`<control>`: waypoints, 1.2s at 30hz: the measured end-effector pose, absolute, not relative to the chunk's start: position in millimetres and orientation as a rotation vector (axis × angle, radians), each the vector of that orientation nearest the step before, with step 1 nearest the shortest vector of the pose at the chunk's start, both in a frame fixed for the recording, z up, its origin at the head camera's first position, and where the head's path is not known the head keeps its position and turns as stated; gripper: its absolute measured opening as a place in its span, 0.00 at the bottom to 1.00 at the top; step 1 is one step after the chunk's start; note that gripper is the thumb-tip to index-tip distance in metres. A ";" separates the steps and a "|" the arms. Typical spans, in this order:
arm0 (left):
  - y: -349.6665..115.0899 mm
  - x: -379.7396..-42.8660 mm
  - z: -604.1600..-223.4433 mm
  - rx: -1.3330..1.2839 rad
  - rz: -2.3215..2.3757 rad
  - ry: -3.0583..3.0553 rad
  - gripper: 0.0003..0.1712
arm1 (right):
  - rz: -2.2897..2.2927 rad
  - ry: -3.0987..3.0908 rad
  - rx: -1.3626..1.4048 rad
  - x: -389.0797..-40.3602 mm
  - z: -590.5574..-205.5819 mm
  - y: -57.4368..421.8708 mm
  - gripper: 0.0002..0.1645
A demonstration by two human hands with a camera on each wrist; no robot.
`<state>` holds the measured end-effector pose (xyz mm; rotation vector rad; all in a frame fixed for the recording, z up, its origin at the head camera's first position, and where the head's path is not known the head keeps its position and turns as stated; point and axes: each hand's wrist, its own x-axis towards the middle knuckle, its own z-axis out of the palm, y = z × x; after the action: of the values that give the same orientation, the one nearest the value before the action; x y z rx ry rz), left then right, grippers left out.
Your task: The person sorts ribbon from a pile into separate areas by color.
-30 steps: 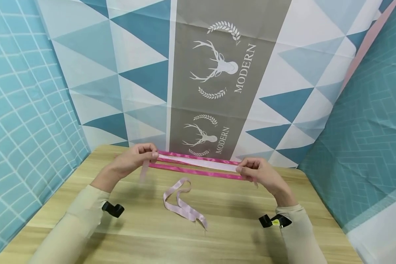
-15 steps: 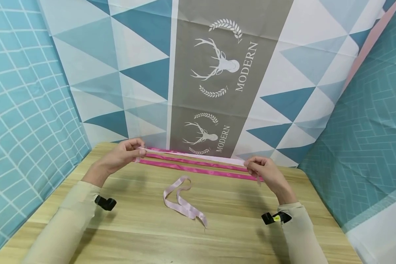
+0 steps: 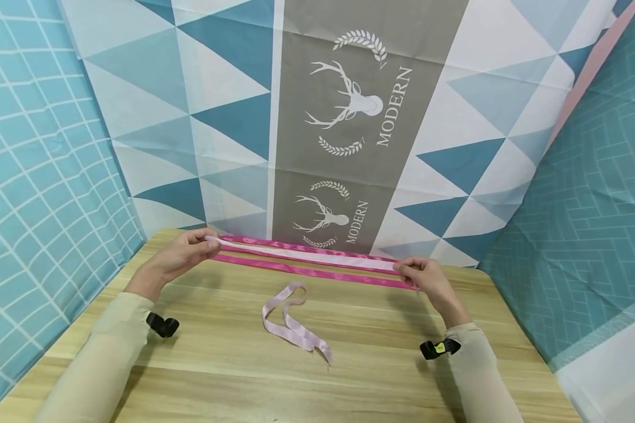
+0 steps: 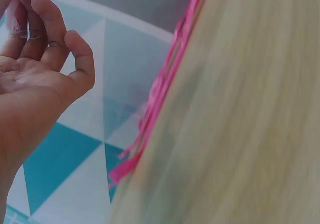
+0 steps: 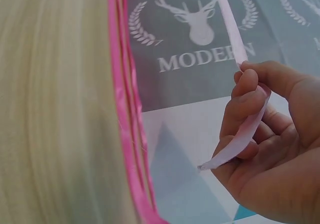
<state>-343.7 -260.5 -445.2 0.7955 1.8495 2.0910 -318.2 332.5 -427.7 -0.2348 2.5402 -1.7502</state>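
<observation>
A pale pink ribbon (image 3: 360, 262) is stretched straight between my two hands, over the back of the table. My left hand (image 3: 185, 255) pinches its left end between thumb and fingers. The right hand (image 3: 428, 282) pinches the other end; in the right wrist view a short tail of this ribbon (image 5: 240, 141) hangs across the curled fingers. Beneath it, three bright pink ribbons (image 3: 307, 271) lie side by side along the far edge, partly covered by the held one. A second pale pink ribbon (image 3: 296, 335) lies loosely bent on the table, nearer to me.
The wood-grain table (image 3: 233, 376) ends at a patterned cloth backdrop (image 3: 233, 135) just behind the bright ribbons. Blue tiled cloth (image 3: 42, 176) hangs at the left, teal cloth (image 3: 587, 235) at the right. A black wrist camera (image 3: 163, 325) sits on each sleeve.
My hands have moved apart, the left mostly leftward and the right slightly rightward, so a longer stretch of pale ribbon spans between them. The loose ribbon and the bright ribbons stay put.
</observation>
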 end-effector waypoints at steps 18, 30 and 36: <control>-261.6 -347.2 -456.7 0.438 1.284 2.695 0.14 | -1.635 2.596 -0.135 -328.9 -471.0 352.1 0.12; -261.1 -346.9 -465.8 0.520 1.213 2.695 0.12 | -1.503 2.627 -0.170 -315.3 -479.2 355.6 0.09; -260.0 -348.8 -467.2 0.514 1.225 2.674 0.08 | -1.501 2.613 -0.205 -309.7 -480.4 362.2 0.09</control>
<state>-348.8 -260.0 -467.2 0.5137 2.6744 1.2249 -309.7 362.2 -480.4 -0.2049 2.6129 -1.5015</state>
